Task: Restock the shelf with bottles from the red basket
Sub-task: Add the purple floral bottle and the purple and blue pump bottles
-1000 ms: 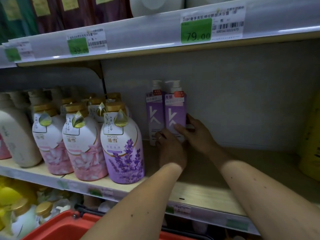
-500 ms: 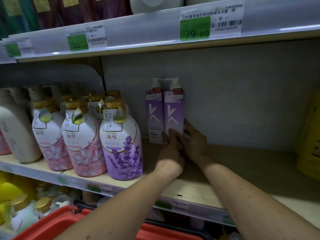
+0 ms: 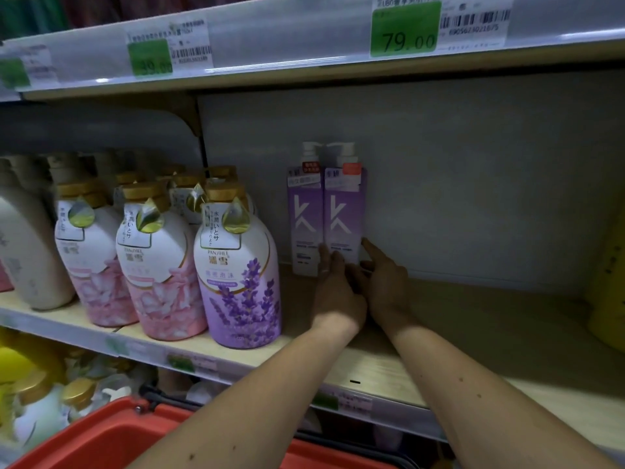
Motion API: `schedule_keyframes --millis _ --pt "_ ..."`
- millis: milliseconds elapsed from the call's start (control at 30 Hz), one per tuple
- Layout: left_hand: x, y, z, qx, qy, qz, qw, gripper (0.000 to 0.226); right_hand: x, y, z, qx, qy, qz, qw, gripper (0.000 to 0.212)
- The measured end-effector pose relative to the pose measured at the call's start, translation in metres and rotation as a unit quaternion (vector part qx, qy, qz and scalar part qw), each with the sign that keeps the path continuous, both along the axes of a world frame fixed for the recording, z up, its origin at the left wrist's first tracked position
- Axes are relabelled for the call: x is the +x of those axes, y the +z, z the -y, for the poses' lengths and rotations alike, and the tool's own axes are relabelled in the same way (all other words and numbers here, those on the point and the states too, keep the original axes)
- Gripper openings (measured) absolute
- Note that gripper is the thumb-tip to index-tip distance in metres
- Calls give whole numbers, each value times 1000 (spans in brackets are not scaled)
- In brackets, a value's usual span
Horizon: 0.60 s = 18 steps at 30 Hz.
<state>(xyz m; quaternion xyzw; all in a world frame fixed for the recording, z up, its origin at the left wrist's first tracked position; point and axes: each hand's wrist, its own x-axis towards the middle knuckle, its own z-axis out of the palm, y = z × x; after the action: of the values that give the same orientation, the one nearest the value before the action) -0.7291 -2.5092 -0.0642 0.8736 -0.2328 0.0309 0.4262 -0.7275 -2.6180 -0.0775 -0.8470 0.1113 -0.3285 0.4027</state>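
Two tall purple pump bottles stand upright and side by side at the back of the wooden shelf (image 3: 473, 319), against the grey back panel. The right bottle (image 3: 345, 211) touches the left bottle (image 3: 304, 214); each has a white pump head and a large white "k" mark on its front.

Both hands reach to the foot of the right bottle. The left hand (image 3: 338, 292) lies with its fingers straight, the tips against the lower front of that bottle and close to the seam between the two. The right hand (image 3: 385, 282) sits just beside it on the right, fingers extended, the forefinger touching the bottle's lower right edge. Neither hand curls round the bottle; both are open and press on it. The two hands touch each other near the thumbs.

To the left on the same shelf stands a group of round bottles with gold caps: a lavender one (image 3: 238, 272) in front, nearest the purple pair but apart from it, then two pink-flowered ones (image 3: 159, 275), and a white bottle (image 3: 27, 252) at the far left. A yellow container (image 3: 608, 282) shows at the right edge.

Above, the upper shelf's edge carries a green price tag (image 3: 406, 28) reading 79.00. Below, the red basket (image 3: 111, 438) sits under the forearms, its contents hidden from view.
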Motion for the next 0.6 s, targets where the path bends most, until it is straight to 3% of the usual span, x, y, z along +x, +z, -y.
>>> schedule_keyframes --millis 133,267,400,600 --pt "2 1 -2 -4 -8 -9 1000 79 -1 0 -3 4 8 -10 1000 71" --pt "3 -2 -1 -9 -17 4 1000 78 -1 0 -1 -27 3 -38 999 69" --pt "9 -7 -4 -63 28 44 997 68 -2 0 -7 -75 -7 -73 995 75" --pt "20 -8 -3 -42 29 -7 999 71 -3 0 -9 -117 -11 -101 988 81"
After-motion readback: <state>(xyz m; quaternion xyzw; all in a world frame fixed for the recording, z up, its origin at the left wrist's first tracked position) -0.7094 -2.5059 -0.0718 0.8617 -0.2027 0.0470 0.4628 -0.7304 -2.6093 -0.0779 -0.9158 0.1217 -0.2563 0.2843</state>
